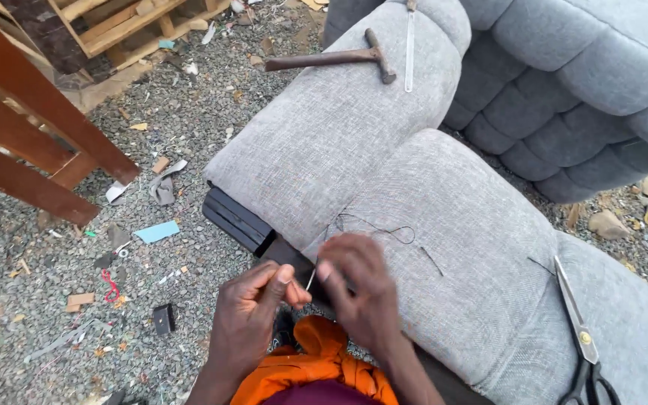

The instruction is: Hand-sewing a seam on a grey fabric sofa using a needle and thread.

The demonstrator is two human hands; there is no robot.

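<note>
My left hand point(249, 319) and my right hand point(365, 292) meet at the near edge of a grey fabric-covered sofa piece point(384, 172). A thin metal needle point(311, 279) sits between the fingertips of both hands. Dark thread point(384, 229) loops from the needle across the grey fabric. My left thumb and forefinger pinch at the needle's lower end, and my right fingers close on its upper part. Below my hands lies bunched orange cloth point(316, 364).
A hammer point(335, 58) and a thin metal strip point(409, 46) lie on the far cushion. Scissors point(579, 337) rest at the right on the fabric. A tufted grey cushion point(579, 82) stands behind. Gravel ground with scraps spreads left, beside a brown wooden frame point(31, 142).
</note>
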